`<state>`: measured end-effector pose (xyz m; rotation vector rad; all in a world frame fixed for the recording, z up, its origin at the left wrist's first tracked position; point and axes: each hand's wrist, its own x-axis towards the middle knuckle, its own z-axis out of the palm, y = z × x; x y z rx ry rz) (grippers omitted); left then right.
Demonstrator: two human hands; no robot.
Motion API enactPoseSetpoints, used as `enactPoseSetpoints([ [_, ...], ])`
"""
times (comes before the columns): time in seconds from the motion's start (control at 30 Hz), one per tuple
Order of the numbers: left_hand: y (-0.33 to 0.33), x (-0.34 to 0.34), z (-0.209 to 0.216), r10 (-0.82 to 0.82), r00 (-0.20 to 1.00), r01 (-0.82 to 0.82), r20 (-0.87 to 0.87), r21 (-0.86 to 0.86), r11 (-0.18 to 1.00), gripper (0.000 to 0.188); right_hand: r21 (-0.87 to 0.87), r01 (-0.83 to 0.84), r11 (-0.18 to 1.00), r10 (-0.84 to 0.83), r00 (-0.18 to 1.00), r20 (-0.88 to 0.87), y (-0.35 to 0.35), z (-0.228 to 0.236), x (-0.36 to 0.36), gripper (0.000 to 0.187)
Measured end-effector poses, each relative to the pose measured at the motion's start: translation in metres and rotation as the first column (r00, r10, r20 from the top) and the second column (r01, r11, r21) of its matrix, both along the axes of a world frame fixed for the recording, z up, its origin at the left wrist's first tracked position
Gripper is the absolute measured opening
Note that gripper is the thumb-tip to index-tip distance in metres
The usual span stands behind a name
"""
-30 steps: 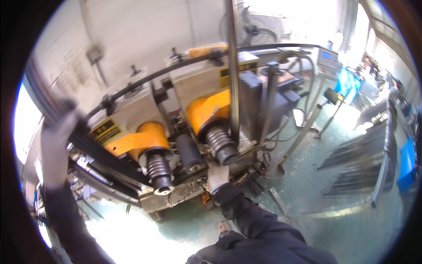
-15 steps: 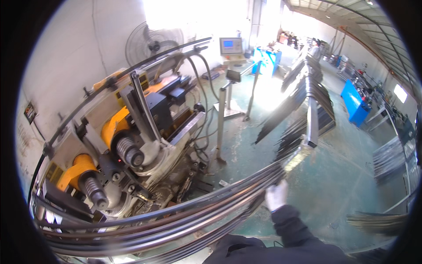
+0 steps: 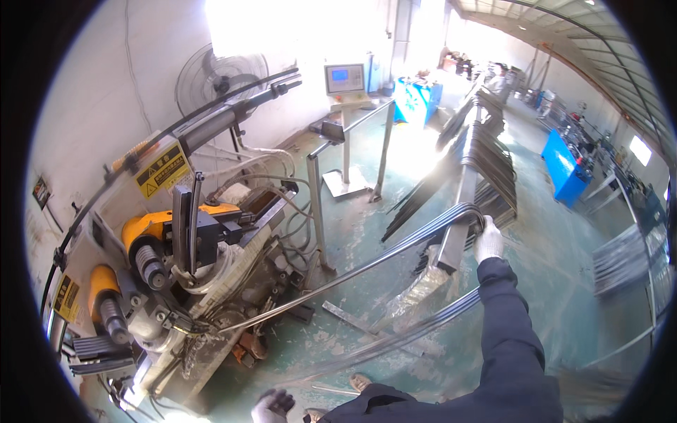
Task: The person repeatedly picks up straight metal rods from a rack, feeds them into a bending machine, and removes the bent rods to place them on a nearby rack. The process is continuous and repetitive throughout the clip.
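Note:
A bundle of bent metal rods [image 3: 395,250] hangs over the end of a long square rack beam [image 3: 455,233]. My right hand [image 3: 488,241], in a white glove, closes round the rods at their bend, just right of the beam. One leg of the bundle slants down left toward the bending machine; the other leg [image 3: 451,310] passes below my right forearm and blurs toward the lower left. Low in the view, my left hand [image 3: 273,407], gloved with dark fingers, is apart from the rods. Its fingers are slightly curled and spread, with nothing in them.
At left stands the bending machine [image 3: 218,261] with orange arms and threaded rollers. A control panel [image 3: 345,77] on a stand and a metal frame [image 3: 317,204] are beyond it. Many bent rods [image 3: 486,148] hang farther along the beam. A blue bench [image 3: 564,166] stands at right.
The rod bundle has gone from sweeping across the near left to lying over the beam's end. My right hand has moved farther out and up. My left hand has come into view.

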<state>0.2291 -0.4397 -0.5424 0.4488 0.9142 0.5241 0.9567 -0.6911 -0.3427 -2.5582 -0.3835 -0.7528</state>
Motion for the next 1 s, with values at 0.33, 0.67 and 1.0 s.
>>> enactPoseSetpoints([
  [0.33, -0.055, 0.052, 0.096, 0.184, 0.977, -0.165, -0.106, 0.171, 0.971, 0.036, -0.040, -0.349, 0.936, 0.350, 0.937, 0.012, 0.041, 0.047, 0.080, 0.049],
  [0.67, -0.209, -0.167, 0.030, 0.697, 0.492, -0.664, -0.521, 0.293, 0.688, 0.038, 0.100, -0.945, 0.310, 0.935, 0.283, -0.215, 0.218, -0.131, -0.360, 0.039],
  [1.0, -0.351, -0.495, 0.094, 0.784, -0.316, -0.340, -0.534, 0.835, 0.432, 0.022, 0.041, -0.999, -0.032, 0.843, -0.049, -0.536, 0.235, -0.258, -0.651, 0.036],
])
